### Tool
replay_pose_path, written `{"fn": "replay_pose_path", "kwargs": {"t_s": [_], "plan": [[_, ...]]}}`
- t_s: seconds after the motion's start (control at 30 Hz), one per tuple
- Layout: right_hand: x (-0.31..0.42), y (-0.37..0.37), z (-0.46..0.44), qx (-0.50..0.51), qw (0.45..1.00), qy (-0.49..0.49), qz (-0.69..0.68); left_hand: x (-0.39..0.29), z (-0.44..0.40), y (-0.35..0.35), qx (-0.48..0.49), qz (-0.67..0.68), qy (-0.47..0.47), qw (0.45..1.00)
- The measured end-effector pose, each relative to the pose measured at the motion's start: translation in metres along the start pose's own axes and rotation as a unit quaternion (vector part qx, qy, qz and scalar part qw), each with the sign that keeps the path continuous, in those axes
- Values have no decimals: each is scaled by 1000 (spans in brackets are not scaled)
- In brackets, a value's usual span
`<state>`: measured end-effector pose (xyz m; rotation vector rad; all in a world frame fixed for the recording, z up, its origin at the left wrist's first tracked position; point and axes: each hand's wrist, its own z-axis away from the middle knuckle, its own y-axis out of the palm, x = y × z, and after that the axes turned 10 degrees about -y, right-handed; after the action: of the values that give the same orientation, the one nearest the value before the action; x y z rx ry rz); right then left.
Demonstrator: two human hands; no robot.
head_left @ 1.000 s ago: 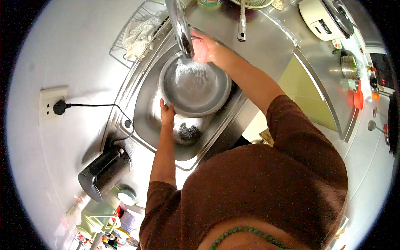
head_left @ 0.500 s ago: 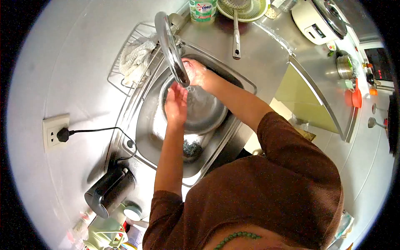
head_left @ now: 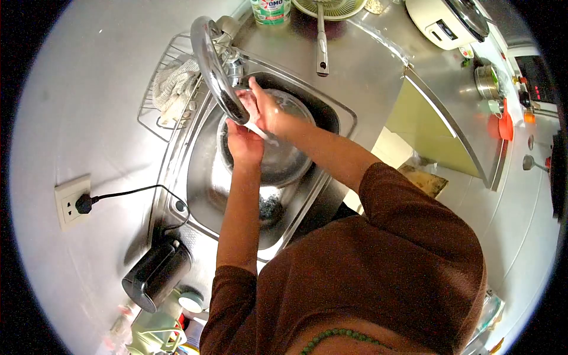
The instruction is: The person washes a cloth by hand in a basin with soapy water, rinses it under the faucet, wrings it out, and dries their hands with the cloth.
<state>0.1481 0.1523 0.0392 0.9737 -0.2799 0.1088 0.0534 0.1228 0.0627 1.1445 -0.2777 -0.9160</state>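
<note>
Over the metal basin [head_left: 299, 171] in the sink, my two hands are close together at the tap [head_left: 214, 71]. My right hand [head_left: 273, 112] is curled around a wet pinkish lump [head_left: 247, 105]; its kind cannot be made out. Its thumb points up. My left hand [head_left: 244, 145] is cupped just below, palm up, its fingers loosely apart and partly hidden by the spout and lump. A white stream of water [head_left: 258, 130] runs past the hands into the basin, which holds water. A dark scouring pad [head_left: 270, 208] lies on the sink floor [head_left: 204, 168] near the basin.
A wire rack [head_left: 147, 112] with a pale cloth [head_left: 171, 89] stands left of the sink. A black kettle [head_left: 157, 275] and plugged-in cord [head_left: 127, 192] are at lower left. On the counter are a strainer [head_left: 322, 44], an OMO container [head_left: 271, 12] and a rice cooker [head_left: 435, 26].
The view has shifted slightly. My left hand has moved up against the right hand and the lump beneath the spout. A bright stream now shows beside the hands.
</note>
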Motion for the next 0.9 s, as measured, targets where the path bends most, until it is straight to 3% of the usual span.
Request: {"fn": "replay_pose_path", "kwargs": {"t_s": [0.03,0.07,0.13,0.17,0.2,0.23,0.27,0.3,0.4,0.43,0.57,0.67,0.7,0.8,0.9], "plan": [[-5,-8,7,52,998,-22,33,1,6,5,-17,-19,19,999],[-12,-27,0,83,974,-87,192,4,3,-5,-55,-41,18,998],[-26,-68,-18,139,837,-205,488,10,-7,-32,-128,-83,18,988],[-24,-38,37,86,949,-192,235,12,3,-23,-180,-129,-3,975],[-21,-41,44,85,912,-234,326,12,6,-33,-165,-312,28,935],[-19,-45,48,84,865,-273,412,12,6,-50,-143,-484,58,861],[-20,-47,50,83,808,-309,495,12,11,-38,-135,-343,-2,930],[-24,-52,45,102,807,-324,484,12,17,-25,-143,-188,-53,970],[-19,-71,52,151,647,-334,669,11,21,-44,-178,-215,-87,956],[-23,-82,48,179,607,-423,648,10,18,-60,-170,-235,-86,953],[-21,-100,47,182,586,-326,719,8,17,-96,-193,-320,-22,927],[-11,-86,69,164,533,-290,778,4,15,-102,-178,-251,2,951],[-9,-81,68,149,556,-220,787,0,14,-114,-120,-217,-22,969],[-17,-99,53,128,725,-171,654,3,9,-131,-149,-107,39,982],[-35,-114,32,64,820,-239,516,7,2,-149,-163,-21,20,986]]}}
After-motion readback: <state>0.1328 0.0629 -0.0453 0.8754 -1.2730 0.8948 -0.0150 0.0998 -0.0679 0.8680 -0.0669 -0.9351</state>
